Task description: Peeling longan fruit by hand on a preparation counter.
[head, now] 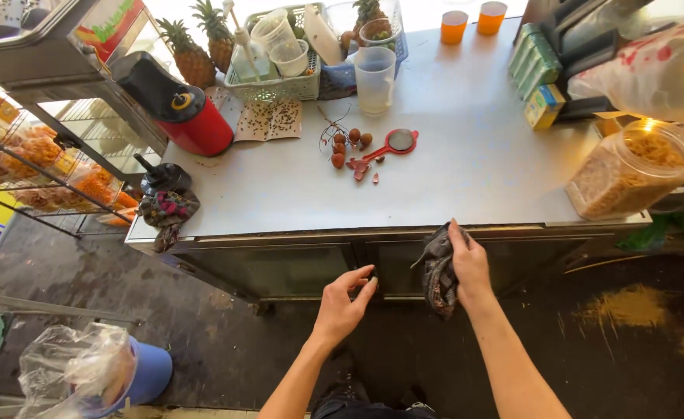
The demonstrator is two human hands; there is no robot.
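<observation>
My right hand (470,264) grips a crumpled dark grey rag (437,270) just below the front edge of a steel counter (474,155). My left hand (344,302) hangs lower, in front of the cabinet doors, fingers loosely curled and holding nothing. On the counter lie a few small brown fruits (347,146) with stems, bits of red peel, and a small red strainer (395,143).
A red blender (179,109) lies at the counter's left, with pineapples (198,46) and a basket of plastic cups (276,58) behind. A clear measuring jug (374,77), two orange cups (472,22), cartons (540,74) and a snack jar (629,171) stand right. A cloth (167,211) hangs off the left corner.
</observation>
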